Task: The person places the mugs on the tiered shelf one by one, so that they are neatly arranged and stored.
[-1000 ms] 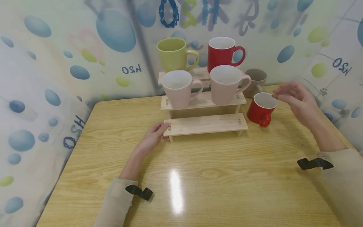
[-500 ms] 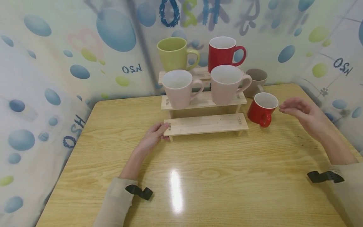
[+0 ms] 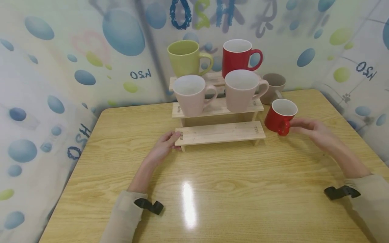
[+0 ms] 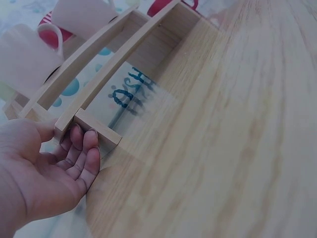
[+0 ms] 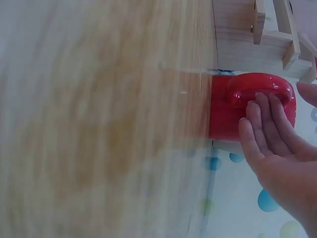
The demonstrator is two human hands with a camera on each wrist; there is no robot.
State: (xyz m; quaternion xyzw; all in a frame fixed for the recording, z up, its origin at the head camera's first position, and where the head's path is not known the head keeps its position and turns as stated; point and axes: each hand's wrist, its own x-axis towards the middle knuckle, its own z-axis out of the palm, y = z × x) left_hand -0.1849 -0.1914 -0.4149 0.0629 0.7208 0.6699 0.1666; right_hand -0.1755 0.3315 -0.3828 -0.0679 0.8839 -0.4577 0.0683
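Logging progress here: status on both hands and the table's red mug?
Left hand pinches lowest rack shelf. Right hand by red mug, fingers straight at handle. Mug upright on table; grey mug close behind.

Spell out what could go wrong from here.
The right hand isn't curled round the handle of the glossy red mug on the wooden table; a lift might slip. That mug could knock the taupe mug nearby. The left hand grips the pale wooden rack; a tug could unsettle the pale pink mugs.
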